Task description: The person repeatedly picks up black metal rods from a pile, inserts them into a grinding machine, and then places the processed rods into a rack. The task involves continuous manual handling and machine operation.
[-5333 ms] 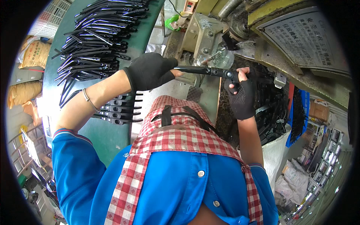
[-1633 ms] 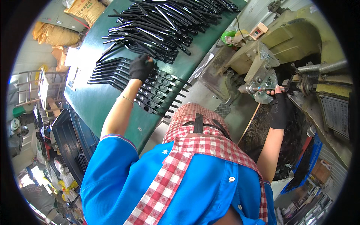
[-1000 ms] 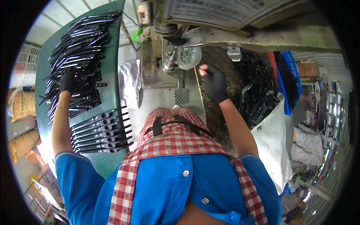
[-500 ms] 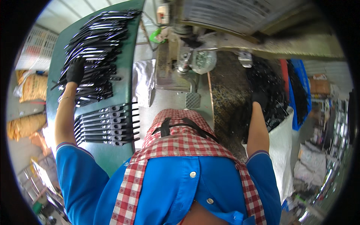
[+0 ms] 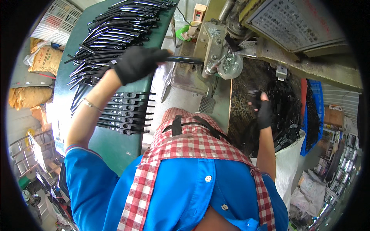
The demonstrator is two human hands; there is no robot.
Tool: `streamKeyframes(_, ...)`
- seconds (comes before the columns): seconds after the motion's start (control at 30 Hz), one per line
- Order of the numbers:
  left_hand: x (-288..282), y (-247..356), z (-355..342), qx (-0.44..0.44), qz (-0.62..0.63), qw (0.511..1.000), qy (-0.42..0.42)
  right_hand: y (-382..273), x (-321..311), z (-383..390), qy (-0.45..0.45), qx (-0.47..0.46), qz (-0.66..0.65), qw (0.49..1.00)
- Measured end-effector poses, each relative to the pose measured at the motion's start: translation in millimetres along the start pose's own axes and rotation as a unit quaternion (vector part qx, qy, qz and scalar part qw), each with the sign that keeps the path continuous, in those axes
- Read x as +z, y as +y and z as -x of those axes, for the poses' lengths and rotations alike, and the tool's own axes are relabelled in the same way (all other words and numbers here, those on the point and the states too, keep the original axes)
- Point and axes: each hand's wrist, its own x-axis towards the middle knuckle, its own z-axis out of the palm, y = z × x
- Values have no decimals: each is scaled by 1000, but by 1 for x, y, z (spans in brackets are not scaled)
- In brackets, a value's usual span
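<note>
My left hand [image 5: 138, 65], in a black glove with bare fingertips, is closed around one end of a slender black rod [image 5: 185, 59]. That rod points right, its far end close to the machine head [image 5: 216, 57]. A pile of similar glossy black rods [image 5: 119, 36] covers the far part of the green table [image 5: 119, 158]. Nearer, several black arms with holed ends [image 5: 127, 113] lie in a neat row, tips past the table edge. My right hand [image 5: 264, 113], gloved alike, is raised beside a heap of small black parts [image 5: 283, 104]. Its fingers pinch a small dark part [image 5: 254, 93], blurred.
The press-like machine carries a clear plastic cup [image 5: 231, 66] and a sign plate [image 5: 295, 25]. Below is a foot pedal [image 5: 207, 104]. On the right stand a blue crate [image 5: 314, 111] and a white sack [image 5: 283, 165]. A white basket [image 5: 58, 21] stands far left.
My left hand has moved right from the rod pile, now carrying a rod toward the machine. My right hand has come out of the heap of small parts with a small dark part. The view has shifted.
</note>
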Motion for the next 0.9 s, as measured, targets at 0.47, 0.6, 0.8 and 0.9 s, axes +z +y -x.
streamKeyframes(0.47, 18, 75, -37, -67, 42, 972, -220, -109, 95, 35, -68, -337, 512, 787)
streamKeyframes(0.6, 14, 79, -48, -57, 31, 972, -226, -81, 85, 18, -97, -308, 461, 826)
streamKeyframes(0.8, 25, 70, -50, -99, 83, 966, -225, -105, 96, 11, -34, -379, 550, 744)
streamKeyframes(0.9, 28, 60, -57, -75, 79, 980, -165, -113, 94, 2, -29, -387, 544, 744)
